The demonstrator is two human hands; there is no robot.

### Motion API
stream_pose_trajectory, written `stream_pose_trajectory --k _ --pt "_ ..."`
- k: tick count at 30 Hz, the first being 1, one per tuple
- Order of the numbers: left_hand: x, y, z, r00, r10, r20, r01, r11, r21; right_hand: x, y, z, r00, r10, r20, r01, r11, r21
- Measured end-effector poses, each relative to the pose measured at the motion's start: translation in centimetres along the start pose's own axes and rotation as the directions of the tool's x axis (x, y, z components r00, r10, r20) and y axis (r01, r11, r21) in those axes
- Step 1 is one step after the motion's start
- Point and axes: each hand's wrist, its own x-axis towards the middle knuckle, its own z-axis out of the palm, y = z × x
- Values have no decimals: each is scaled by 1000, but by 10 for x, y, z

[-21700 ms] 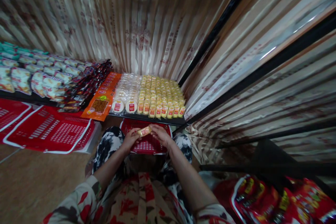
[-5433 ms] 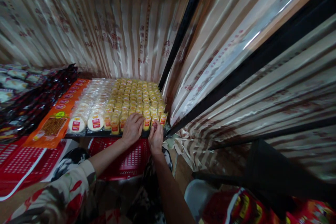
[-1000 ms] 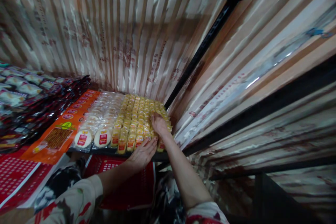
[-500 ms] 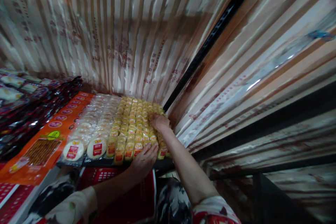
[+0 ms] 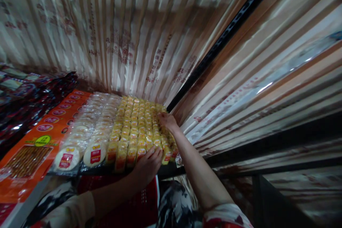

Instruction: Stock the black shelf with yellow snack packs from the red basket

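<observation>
Rows of small yellow snack packets point(image 5: 133, 123) stand packed closely on the shelf point(image 5: 107, 169). My left hand point(image 5: 149, 164) lies against the front ends of the middle rows, its fingers stretched out over the packets. Farther back, my right hand point(image 5: 167, 121) is closed, its fingers bent down on the packets of the right-hand rows; its fingertips are partly hidden. To the left of the yellow rows are two rows of round white crackers point(image 5: 94, 154) in clear wrappers.
An orange snack bag point(image 5: 50, 128) lies left of the crackers, with a pile of dark shiny packages point(image 5: 32, 103) beyond it. A black metal post point(image 5: 211, 53) rises at the back right corner before striped, plastic-wrapped sheeting point(image 5: 128, 32). Below the shelf is a red crate point(image 5: 130, 203).
The view has shifted slightly, and the shelf goods at left sit farther left. My right hand has moved a little rightward along the yellow packets. My left hand stays at the row fronts.
</observation>
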Motion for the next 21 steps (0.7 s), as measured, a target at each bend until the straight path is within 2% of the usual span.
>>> stream_pose_trajectory --k 7,12,16,18,21 --pt "5 -1 -2 999 8 36 -4 996 -90 -4 16 -2 977 100 -187 -96 995 30" --pt "4 -1 0 1000 0 15 1 996 -90 -5 33 5 975 134 -179 -120 989 85" --pt "1 3 3 1000 -9 16 11 996 -93 -6 38 6 961 108 -256 -76 988 132" --pt "0 4 4 1000 -14 11 15 995 -102 -5 38 3 945 146 -293 -103 982 156" --pt "-1 5 5 1000 -19 23 22 995 -102 -3 38 -1 933 219 -287 -166 966 199"
